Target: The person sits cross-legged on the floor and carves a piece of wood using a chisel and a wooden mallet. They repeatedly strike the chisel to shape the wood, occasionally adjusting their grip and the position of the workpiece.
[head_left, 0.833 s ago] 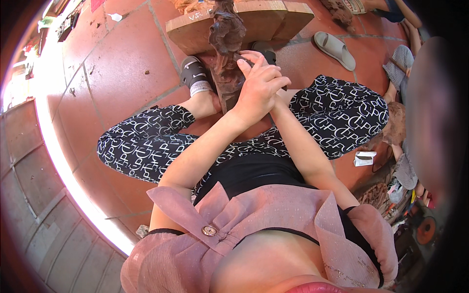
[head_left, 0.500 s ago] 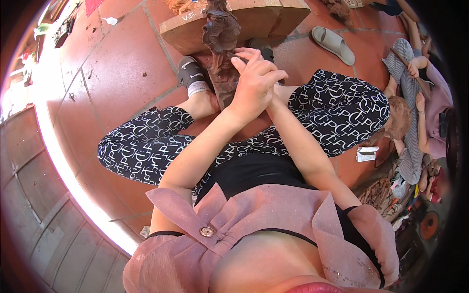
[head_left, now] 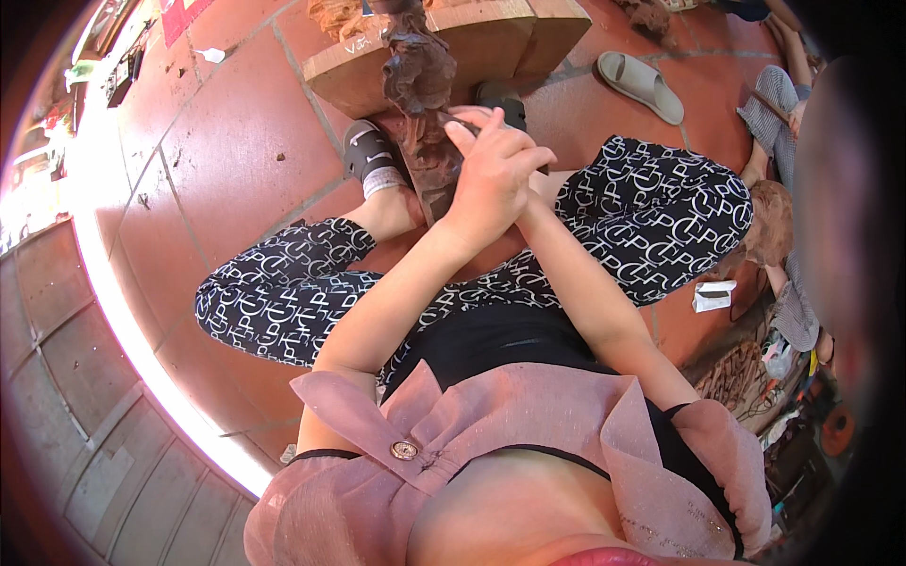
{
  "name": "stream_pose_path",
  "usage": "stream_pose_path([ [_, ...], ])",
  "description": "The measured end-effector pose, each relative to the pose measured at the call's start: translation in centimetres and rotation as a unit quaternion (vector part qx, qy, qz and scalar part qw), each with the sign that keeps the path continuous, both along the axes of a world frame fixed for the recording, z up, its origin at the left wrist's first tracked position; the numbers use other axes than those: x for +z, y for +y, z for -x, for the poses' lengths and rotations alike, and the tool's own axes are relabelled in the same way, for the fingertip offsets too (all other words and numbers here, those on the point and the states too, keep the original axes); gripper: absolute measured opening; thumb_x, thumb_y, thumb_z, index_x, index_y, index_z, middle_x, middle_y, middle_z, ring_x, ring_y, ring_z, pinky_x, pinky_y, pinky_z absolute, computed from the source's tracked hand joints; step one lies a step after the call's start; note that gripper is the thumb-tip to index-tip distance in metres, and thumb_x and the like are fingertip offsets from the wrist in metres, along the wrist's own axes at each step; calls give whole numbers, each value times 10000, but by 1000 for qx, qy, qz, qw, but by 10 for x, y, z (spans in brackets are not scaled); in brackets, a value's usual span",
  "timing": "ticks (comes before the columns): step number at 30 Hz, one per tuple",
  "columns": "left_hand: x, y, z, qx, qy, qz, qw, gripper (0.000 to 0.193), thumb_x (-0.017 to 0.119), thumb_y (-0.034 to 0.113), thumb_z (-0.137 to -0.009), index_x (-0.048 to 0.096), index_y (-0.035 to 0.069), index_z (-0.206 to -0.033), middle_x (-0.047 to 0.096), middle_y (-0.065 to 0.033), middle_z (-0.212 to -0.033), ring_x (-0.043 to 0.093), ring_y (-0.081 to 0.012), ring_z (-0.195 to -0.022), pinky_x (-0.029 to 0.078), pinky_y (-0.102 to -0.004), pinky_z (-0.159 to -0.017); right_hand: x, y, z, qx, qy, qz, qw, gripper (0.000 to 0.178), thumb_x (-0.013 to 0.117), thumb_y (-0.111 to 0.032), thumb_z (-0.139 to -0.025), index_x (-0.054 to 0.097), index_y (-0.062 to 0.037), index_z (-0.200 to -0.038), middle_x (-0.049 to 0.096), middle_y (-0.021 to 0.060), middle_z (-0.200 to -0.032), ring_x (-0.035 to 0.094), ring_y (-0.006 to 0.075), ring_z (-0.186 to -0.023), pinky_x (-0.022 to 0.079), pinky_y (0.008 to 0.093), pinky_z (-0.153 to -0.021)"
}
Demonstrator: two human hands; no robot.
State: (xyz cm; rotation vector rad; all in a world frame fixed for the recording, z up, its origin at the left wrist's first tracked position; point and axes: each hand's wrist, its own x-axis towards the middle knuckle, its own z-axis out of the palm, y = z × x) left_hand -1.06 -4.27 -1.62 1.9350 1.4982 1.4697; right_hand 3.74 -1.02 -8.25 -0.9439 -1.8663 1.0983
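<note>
A dark brown wood carving [head_left: 420,80], knobbly and narrow, stands between my feet with its lower part slanting toward me. My left hand [head_left: 495,174] is at its right side, fingers bent and closed around a thin dark tool [head_left: 457,120] whose near end is lost in the grip. The tool's tip meets the carving's edge. My right hand [head_left: 534,189] crosses beneath the left; only its wrist side shows clearly, and its fingers are mostly hidden.
A pale wooden block [head_left: 510,47] stands behind the carving. A grey-green slipper [head_left: 642,87] lies at the far right on red floor tiles. Another person's patterned trouser leg [head_left: 772,118] is at the right, near a brown carved piece [head_left: 769,222] and a white packet [head_left: 713,295].
The carving and wooden block sit slightly farther left in view. My hands keep nearly the same pose. A dark blur now covers much of the other person at the right edge.
</note>
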Motion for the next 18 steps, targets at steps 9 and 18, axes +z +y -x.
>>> stream_pose_path([
  [9,3,2,-1,24,12,-4,1000,265,568,-106,-632,693,18,-830,586,-104,-795,602,-296,-833,445,-436,-960,4,3,5,-14,27,-42,999,233,604,-184,-932,569,-34,-1107,538,114,-1134,513,266,-1110,409,349,-975],
  [18,0,8,-2,-14,-11,-7,1000,305,570,-127,-606,697,20,-842,566,-117,-770,589,-309,-826,351,-498,-1085,-16,7,2,11,67,31,997,282,630,-179,-921,586,-50,-1168,571,99,-1183,499,235,-1178,410,348,-997],
])
